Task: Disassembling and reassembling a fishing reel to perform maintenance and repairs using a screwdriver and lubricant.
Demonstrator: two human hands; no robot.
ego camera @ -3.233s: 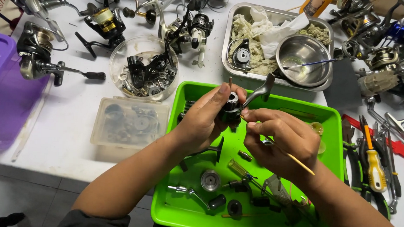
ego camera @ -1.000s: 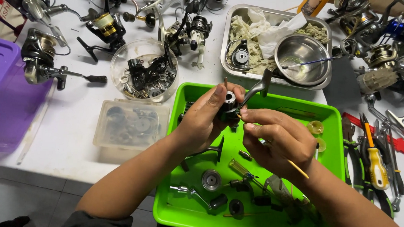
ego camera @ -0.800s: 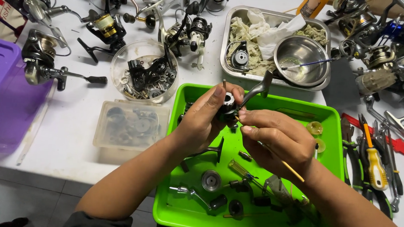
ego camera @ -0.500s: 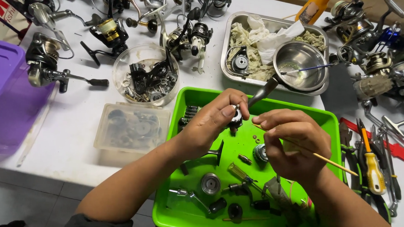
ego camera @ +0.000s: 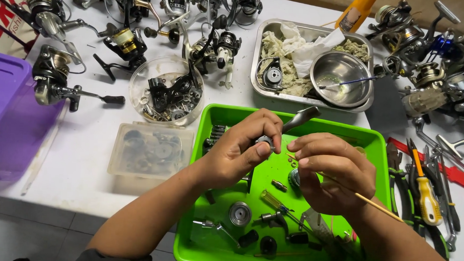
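Over the green tray (ego camera: 211,124), the left hand (ego camera: 239,151) pinched a dark reel part with a metal handle (ego camera: 300,118) while the right hand (ego camera: 332,171) gripped a thin wooden stick (ego camera: 375,204), so a slip could probably drop small pieces among the loose parts below.

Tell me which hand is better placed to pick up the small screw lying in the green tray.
Probably the right hand: it hovers just beside the small screw in the green tray, holding only a thin wooden stick. The left hand grips the reel part.
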